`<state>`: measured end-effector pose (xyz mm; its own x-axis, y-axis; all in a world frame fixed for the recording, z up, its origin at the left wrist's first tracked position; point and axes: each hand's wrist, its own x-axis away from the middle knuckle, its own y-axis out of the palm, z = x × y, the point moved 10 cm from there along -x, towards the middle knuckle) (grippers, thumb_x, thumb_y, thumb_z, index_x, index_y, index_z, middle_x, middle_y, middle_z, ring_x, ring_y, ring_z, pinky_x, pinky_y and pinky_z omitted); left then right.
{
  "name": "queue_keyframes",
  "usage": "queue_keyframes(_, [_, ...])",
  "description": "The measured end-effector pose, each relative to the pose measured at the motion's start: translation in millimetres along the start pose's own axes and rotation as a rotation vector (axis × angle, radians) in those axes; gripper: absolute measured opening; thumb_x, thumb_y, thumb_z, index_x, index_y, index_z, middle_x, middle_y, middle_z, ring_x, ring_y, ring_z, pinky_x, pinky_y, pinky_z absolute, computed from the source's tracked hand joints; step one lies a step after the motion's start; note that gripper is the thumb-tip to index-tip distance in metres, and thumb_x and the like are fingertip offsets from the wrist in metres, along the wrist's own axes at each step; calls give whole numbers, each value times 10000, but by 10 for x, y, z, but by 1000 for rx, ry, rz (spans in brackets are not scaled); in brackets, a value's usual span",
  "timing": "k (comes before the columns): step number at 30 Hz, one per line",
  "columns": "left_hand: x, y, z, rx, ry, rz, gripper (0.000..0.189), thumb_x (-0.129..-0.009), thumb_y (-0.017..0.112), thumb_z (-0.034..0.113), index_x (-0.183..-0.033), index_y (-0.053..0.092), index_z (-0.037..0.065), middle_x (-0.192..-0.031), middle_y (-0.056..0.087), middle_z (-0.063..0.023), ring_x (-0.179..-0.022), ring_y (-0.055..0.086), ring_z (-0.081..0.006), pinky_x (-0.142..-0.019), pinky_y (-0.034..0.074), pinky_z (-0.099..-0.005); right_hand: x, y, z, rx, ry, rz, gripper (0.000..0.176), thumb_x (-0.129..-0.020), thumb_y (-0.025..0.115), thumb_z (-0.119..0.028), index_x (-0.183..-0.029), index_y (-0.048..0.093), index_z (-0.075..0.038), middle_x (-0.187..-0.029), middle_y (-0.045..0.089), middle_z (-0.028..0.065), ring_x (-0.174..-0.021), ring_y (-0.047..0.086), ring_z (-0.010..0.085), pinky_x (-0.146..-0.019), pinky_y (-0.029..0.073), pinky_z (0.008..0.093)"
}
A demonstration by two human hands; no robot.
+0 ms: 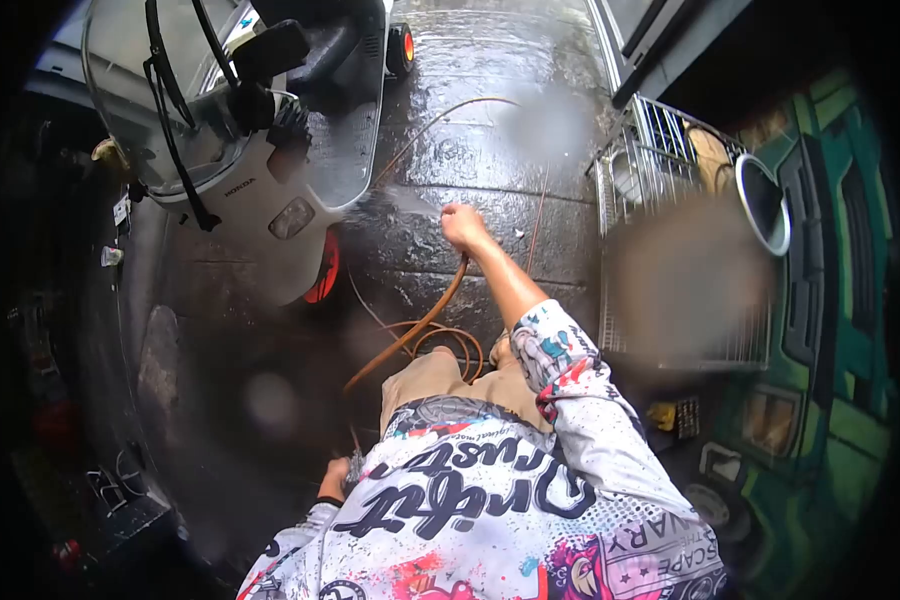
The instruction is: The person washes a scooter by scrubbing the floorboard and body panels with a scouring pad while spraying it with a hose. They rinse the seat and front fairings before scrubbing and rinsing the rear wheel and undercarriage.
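My right hand (462,228) is closed around the end of an orange-brown hose (432,315), out in front of me. From it a spray of water (398,203) fans left toward the lower front of a white Honda three-wheeler (245,215) with a windscreen and red wheel rim. Low at my left side is my left hand (336,478), partly cut off by my sleeve and a dark blur; I cannot tell what its fingers hold. Loops of the hose lie on the wet floor by my legs.
Wet dark paving (470,150) runs ahead, with more hose across it. To the right stands a wire rack (660,140) holding a white-rimmed tub (782,225). Beyond it is a green vehicle mural (850,330). Blurry drops on the lens hide patches.
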<state>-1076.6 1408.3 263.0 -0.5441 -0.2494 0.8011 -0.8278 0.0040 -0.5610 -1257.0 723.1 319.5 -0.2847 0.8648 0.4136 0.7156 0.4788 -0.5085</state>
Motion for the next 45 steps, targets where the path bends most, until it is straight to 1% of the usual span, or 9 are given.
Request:
queue_keyframes(3, [428,691,-284,-23,-41,-82,511,-788,555,293,-1137,585,-78,-1188,593,-234,-1146,555,-327,-945,433,-388,-315,-296,-146,-25,-5,7,337,-817,541,-198,-1115,650,-84,-997,671,192,-950,652,304,-852,495,374])
queue_keyframes(11, [1159,1672,635,64,-93,-141,512,-765,585,290,-1141,580,-56,-1174,596,-228,-1132,556,-333,-939,439,-394,-1361,-769,-661,-48,-70,-87,341,-802,544,-207,-1095,650,-70,-1028,662,197,-999,630,322,-882,476,387])
queue_keyframes(15, [1175,2036,1605,98,-76,-140,514,-753,600,289,-1143,578,-44,-1167,598,-225,-1125,557,-336,-936,442,-396,-2224,-770,-629,103,-22,-396,319,-786,535,-181,-1045,666,-48,-988,670,200,-955,640,341,-847,494,390])
queue_keyframes(19, [1153,2206,2676,132,-53,-128,517,-741,615,287,-1145,576,-33,-1160,600,-223,-1118,558,-339,-933,445,-399,-3308,-909,-658,259,-308,-261,304,-782,524,-166,-1010,674,-32,-903,678,197,-822,664,321,-765,520,388])
queue_keyframes(24, [1339,2166,3754,181,-39,-89,524,-726,634,286,-1148,574,-19,-1152,601,-219,-1110,559,-343,-929,449,-403,-4302,-1388,-867,197,-229,-322,283,-788,490,-108,-973,671,6,-687,650,165,-534,627,257,-496,504,378])
queue_keyframes(30, [1580,2605,5135,298,-64,-79,534,-708,656,283,-1151,571,-1,-1142,604,-215,-1099,560,-347,-924,453,-407,-5244,-946,-1355,427,-407,-732,217,-762,454,-61,-805,646,32,-532,554,120,-414,545,221,-401,429,402])
queue_keyframes(34, [1887,3180,6122,406,-136,-126,542,-696,671,282,-1153,569,10,-1135,605,-213,-1092,561,-350,-921,456,-410,-5997,-903,-1344,768,-617,-873,247,-758,486,-117,-826,667,37,-679,641,228,-584,648,343,-584,525,401])
queue_keyframes(37, [2194,3600,6854,477,-191,-201,548,-687,683,281,-1154,567,19,-1130,606,-210,-1087,561,-353,-919,459,-412,-7011,-1354,-1477,652,-540,-497,274,-762,481,-146,-852,667,33,-838,657,246,-792,665,347,-719,528,408])
queue_keyframes(45, [2399,4387,9126,652,-253,-329,569,-663,713,278,-1158,563,41,-1116,609,-205,-1073,563,-359,-913,465,-418,-8216,-477,-2004,671,-687,-876,274,-776,469,-148,-905,660,0,-675,627,204,-571,627,298,-589,517,389])
